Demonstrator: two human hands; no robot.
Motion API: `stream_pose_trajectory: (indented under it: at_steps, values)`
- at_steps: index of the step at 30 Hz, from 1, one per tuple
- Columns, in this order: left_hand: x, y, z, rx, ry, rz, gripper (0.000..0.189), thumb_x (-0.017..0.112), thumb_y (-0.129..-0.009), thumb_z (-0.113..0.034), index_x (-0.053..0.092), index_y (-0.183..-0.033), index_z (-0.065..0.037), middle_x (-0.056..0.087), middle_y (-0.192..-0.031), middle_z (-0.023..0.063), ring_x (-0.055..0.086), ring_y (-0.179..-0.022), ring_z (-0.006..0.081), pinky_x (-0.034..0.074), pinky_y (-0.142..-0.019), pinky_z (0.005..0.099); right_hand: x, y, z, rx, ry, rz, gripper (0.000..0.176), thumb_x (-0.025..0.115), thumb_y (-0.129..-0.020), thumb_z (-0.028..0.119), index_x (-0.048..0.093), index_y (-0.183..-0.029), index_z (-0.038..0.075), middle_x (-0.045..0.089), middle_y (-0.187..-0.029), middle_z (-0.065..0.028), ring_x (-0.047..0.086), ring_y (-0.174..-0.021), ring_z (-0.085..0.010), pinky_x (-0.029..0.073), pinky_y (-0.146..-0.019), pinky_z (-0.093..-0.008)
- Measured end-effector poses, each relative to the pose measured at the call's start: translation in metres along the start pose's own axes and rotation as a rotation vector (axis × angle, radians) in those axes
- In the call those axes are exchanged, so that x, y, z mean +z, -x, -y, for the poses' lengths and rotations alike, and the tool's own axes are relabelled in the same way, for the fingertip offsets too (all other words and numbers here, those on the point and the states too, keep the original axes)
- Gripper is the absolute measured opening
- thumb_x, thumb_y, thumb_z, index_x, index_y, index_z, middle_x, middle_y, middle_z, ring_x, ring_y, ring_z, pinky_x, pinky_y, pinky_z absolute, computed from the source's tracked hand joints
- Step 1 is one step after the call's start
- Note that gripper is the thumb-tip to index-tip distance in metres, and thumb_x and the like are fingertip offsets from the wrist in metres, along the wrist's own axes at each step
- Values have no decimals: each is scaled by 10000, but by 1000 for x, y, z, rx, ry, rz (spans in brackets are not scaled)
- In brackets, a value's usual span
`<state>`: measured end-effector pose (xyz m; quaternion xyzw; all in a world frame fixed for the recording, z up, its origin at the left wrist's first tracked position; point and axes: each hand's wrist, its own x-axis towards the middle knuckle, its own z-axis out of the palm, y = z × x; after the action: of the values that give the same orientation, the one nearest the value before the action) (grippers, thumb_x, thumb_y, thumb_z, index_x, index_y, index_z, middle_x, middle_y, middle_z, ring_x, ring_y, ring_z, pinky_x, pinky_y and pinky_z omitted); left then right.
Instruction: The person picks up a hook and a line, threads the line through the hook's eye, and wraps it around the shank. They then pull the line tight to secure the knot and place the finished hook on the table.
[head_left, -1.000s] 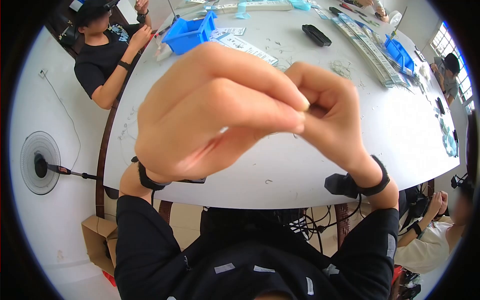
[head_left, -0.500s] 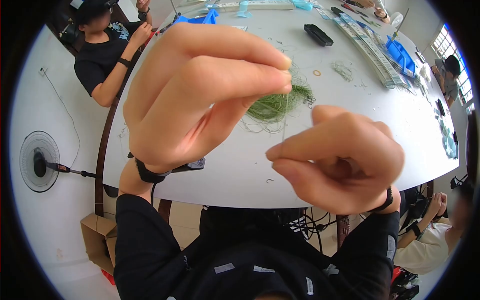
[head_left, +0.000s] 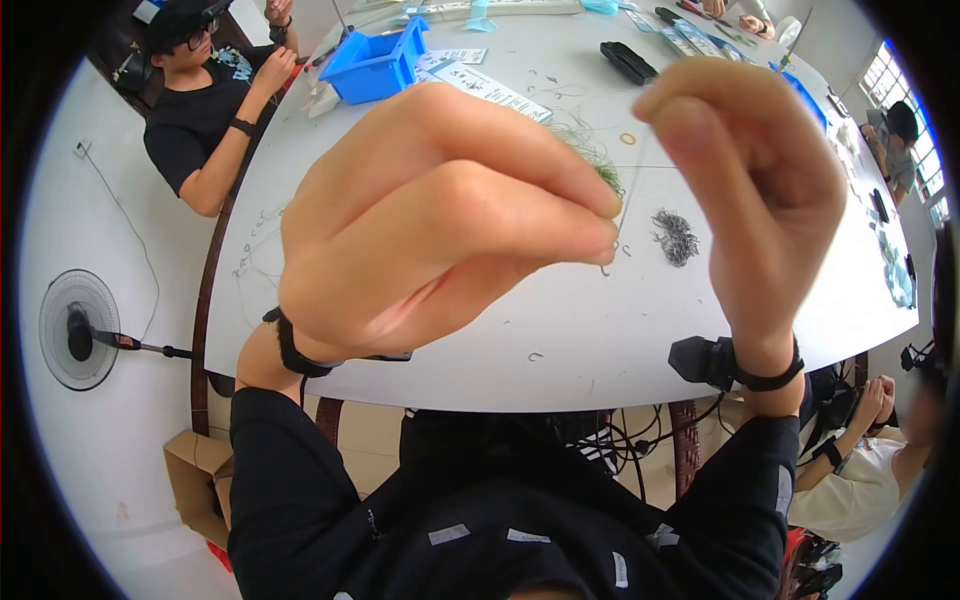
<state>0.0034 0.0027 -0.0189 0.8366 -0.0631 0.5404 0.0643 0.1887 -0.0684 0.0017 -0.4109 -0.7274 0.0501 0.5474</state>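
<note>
A thin line (head_left: 628,185) ran nearly upright between my two hands, close before the camera and above the surface (head_left: 480,340). My left hand (head_left: 440,220) pinched its lower end between thumb and fingers, and a small hook (head_left: 606,266) showed just below those fingertips. My right hand (head_left: 770,190) pinched the upper end. Half a second earlier the right hand had been low, beneath the left; here it was raised above it, so the line was drawn out straight between the two pinches. Behind the left hand's fingertips lay a green bundle of line (head_left: 597,155), with a tan rubber ring (head_left: 627,139) just beside it and a dark heap of hooks (head_left: 676,236) near by. Farther off on the white surface stood a blue bin (head_left: 372,66), printed cards (head_left: 490,92) and a black case (head_left: 630,62). A co-worker in black (head_left: 205,110) sat at the far left edge. On the floor stood a fan (head_left: 78,325) and a cardboard box (head_left: 195,470).
</note>
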Motion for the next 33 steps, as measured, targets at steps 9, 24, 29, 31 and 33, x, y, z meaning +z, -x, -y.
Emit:
stream_pose_trajectory:
  at_steps: [9, 24, 29, 31, 33]
  values:
    - [-5, -1, 8, 38, 23, -19, 147, 694, -696, 18, 589, -777, -43, 609, -841, 99, 558, -668, 134, 425, -661, 242, 26, 6, -11, 525, -514, 355, 168, 666, -794, 90, 588, -891, -23, 580, -689, 8, 492, -610, 5, 350, -517, -146]
    - [-6, -1, 9, 120, -136, -38, 189, 700, -686, 41, 608, -844, -6, 615, -859, 139, 565, -669, 171, 410, -596, 251, 13, 14, 20, -184, -117, 98, 162, 601, -671, -90, 556, -813, -26, 615, -639, -92, 362, -438, -78, 258, -399, -217]
    - [-4, -2, 9, 119, -91, -4, 239, 710, -646, 70, 607, -847, -7, 613, -841, 133, 564, -634, 165, 409, -566, 238, 2, 14, 8, -108, -146, 41, 103, 558, -798, 1, 548, -894, -35, 634, -805, -123, 492, -571, -87, 358, -525, -186]
    - [-1, 0, 10, 104, -50, -8, 263, 712, -628, 88, 606, -849, -9, 609, -835, 131, 562, -624, 157, 413, -552, 232, -8, 12, 11, -108, -3, 34, 111, 555, -822, 37, 560, -907, -34, 630, -809, -109, 493, -591, -75, 356, -541, -181]
    - [2, 0, 10, 98, -17, -7, 279, 712, -615, 101, 604, -846, -11, 606, -830, 129, 560, -613, 150, 416, -535, 225, -8, 13, 16, -56, 8, -4, 124, 554, -846, 75, 576, -901, -33, 627, -818, -91, 494, -613, -57, 354, -558, -175]
